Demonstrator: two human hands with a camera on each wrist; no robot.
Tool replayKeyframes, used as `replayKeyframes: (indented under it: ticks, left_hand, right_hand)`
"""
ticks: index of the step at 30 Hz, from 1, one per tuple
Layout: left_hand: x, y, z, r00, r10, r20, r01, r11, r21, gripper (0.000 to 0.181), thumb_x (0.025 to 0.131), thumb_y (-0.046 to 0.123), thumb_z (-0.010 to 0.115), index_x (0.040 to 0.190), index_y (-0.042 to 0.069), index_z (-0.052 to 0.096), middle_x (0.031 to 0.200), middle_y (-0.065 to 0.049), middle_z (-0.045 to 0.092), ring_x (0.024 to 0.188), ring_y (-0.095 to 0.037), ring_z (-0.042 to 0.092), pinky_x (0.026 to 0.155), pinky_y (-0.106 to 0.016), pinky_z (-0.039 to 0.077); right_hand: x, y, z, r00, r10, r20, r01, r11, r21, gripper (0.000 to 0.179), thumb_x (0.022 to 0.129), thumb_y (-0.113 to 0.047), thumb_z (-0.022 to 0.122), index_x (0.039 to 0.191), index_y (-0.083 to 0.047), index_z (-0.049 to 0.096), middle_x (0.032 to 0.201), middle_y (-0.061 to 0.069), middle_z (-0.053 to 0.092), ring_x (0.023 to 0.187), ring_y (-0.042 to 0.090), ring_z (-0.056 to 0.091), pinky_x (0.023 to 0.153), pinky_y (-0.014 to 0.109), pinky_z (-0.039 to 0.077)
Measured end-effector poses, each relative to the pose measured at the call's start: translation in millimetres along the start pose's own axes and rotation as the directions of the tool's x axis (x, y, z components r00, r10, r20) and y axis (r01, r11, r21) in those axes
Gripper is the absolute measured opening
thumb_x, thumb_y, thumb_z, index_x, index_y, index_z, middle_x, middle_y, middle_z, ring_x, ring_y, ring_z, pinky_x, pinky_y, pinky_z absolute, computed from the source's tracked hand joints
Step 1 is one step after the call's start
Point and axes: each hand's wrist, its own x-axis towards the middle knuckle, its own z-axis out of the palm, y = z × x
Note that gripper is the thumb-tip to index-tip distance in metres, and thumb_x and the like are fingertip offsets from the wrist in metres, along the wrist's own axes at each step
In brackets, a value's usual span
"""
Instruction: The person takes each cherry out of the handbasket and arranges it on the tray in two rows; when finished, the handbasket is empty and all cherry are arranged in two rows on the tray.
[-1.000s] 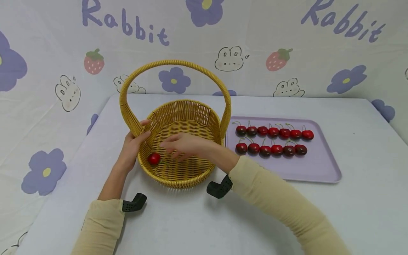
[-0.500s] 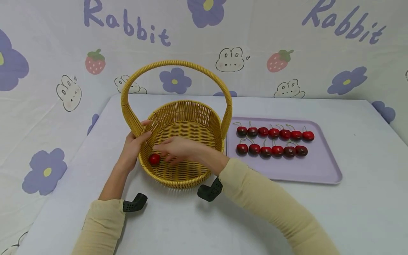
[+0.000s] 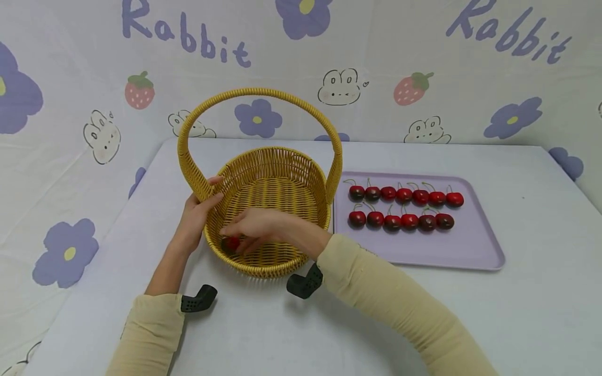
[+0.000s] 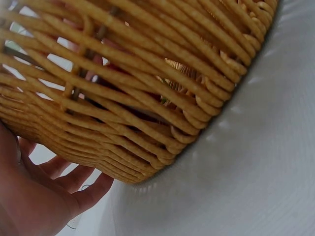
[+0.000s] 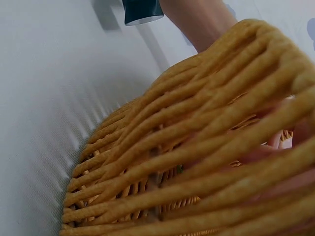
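Note:
A yellow woven basket with a tall arched handle stands on the table. At its left side my left hand grips the rim by the handle's foot, thumb over the inside. The left wrist view shows this hand's fingers spread against the outer weave. Inside the basket, near the front left wall, lies a dark red cherry. My right hand reaches in from the right and pinches that cherry, its fingers partly covering it. In the right wrist view the basket wall hides most of the hand.
Right of the basket, a lilac tray carries several cherries in two rows, most with visible stems. A patterned cloth hangs behind the white table. Black devices sit on both wrists.
My right hand has moved left and down inside the basket, onto the cherry. The cherry has shifted slightly towards the front and turned its dark side up. My left hand has stayed put.

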Motion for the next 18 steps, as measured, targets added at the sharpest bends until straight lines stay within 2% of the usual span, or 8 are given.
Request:
replayKeyframes:
  ticks: [4,8,13,15,18]
  left_hand:
    - [0.1,0.9,0.4,1.0,0.0,-0.005,0.0,1.0,0.007,0.044,0.1,0.015,0.046,0.142,0.004,0.038,0.146,-0.013,0.035,0.132,-0.025,0.033,0.107,-0.042,0.021]
    - [0.3,1.6,0.6,1.0,-0.004,-0.011,0.004,1.0,0.011,0.043,0.1,0.016,0.046,0.141,0.004,0.039,0.146,-0.013,0.035,0.131,-0.024,0.033,0.106,-0.041,0.022]
    - [0.0,1.9,0.2,1.0,-0.006,-0.014,0.006,1.0,0.008,0.043,0.1,0.015,0.046,0.141,0.003,0.04,0.147,-0.013,0.035,0.131,-0.023,0.033,0.106,-0.04,0.021]
    - [-0.1,1.7,0.2,1.0,-0.005,-0.013,0.005,1.0,0.006,0.043,0.1,0.015,0.046,0.141,0.003,0.039,0.146,-0.013,0.035,0.131,-0.024,0.033,0.106,-0.04,0.021]
    - [-0.3,1.7,0.5,1.0,-0.005,-0.012,0.005,1.0,0.006,0.043,0.1,0.015,0.046,0.141,0.003,0.039,0.146,-0.013,0.035,0.13,-0.024,0.033,0.106,-0.04,0.021]
  right_hand:
    - [-0.1,2.1,-0.3,0.999,-0.004,0.043,0.005,0.999,-0.039,0.028,0.094,-0.011,0.061,0.12,-0.001,0.061,0.099,0.009,0.063,0.083,0.021,0.062,0.078,0.033,0.052]
    - [-0.4,3.9,-0.1,0.998,-0.026,0.064,0.032,0.994,-0.108,0.034,0.088,0.001,0.065,0.122,-0.002,0.06,0.097,0.009,0.06,0.082,0.017,0.058,0.078,0.031,0.052]
    - [-0.7,3.7,3.1,0.998,-0.062,0.027,0.067,0.961,-0.27,0.032,0.085,-0.004,0.071,0.116,-0.008,0.064,0.093,0.005,0.059,0.077,0.015,0.055,0.071,0.027,0.051]
    - [-1.9,2.9,3.5,0.997,-0.074,0.011,0.074,0.954,-0.292,0.031,0.085,-0.009,0.072,0.115,-0.009,0.065,0.091,0.004,0.061,0.075,0.015,0.056,0.07,0.027,0.051]
    - [-4.5,2.0,0.6,0.995,-0.096,0.003,0.094,0.965,-0.247,0.033,0.087,-0.012,0.071,0.118,-0.006,0.063,0.092,0.004,0.065,0.08,0.018,0.06,0.075,0.03,0.052]
